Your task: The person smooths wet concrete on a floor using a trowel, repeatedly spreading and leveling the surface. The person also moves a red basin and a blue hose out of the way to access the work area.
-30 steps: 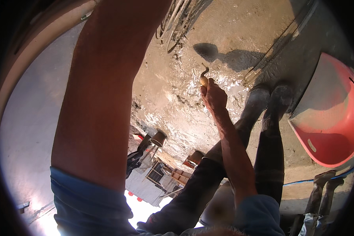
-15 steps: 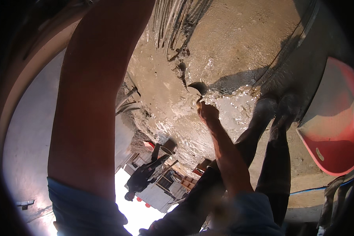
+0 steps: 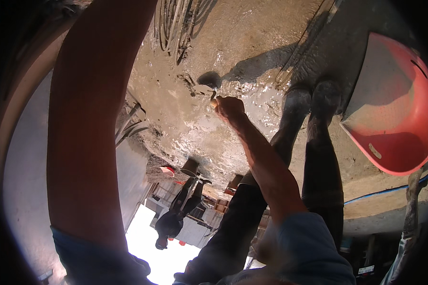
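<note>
My right hand is closed round the handle of a trowel. Its dark, rounded blade rests at or just above the wet, shiny mortar spread over the ground; contact is hard to tell. My left arm rises large along the left side and leaves the picture at the top, so the left hand is out of sight. Beyond the blade lies a bundle of thin rods, partly smeared with mud.
Two dark boots stand in the mud right of my right arm. A red tub with grey residue sits at the right. Far off, a person in dark clothes is by a bucket. A smooth pale surface lies at the left.
The whole view has shifted, with the rods, boots and tub now farther left and higher. My right hand still grips the trowel. The distant person has changed posture near the bucket.
</note>
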`<state>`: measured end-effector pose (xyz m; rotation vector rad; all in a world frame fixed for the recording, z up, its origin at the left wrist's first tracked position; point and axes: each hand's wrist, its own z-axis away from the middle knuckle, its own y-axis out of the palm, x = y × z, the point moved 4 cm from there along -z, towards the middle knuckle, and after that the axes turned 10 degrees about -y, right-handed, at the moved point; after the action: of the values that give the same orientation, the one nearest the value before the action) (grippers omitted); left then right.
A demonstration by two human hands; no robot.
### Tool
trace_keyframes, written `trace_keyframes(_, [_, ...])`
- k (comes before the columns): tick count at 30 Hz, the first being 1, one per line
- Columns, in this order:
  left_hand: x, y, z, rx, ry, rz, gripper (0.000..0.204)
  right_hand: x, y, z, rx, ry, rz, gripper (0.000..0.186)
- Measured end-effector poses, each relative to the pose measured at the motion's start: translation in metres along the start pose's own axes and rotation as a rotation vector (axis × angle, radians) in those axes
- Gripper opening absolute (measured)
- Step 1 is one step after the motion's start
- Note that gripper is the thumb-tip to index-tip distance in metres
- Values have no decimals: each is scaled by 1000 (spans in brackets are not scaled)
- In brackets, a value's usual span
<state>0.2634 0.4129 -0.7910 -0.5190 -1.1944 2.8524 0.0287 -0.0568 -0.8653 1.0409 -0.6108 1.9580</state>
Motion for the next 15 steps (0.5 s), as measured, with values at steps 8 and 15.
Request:
trace_keyframes(8, [33,81,-41,-286,-79,-96,57,-50,-227,113,-332,-207,215,31])
trace_keyframes(15, [-28,116,3,-216,-59,-102,71,-50,-320,135,-453,70,339,33])
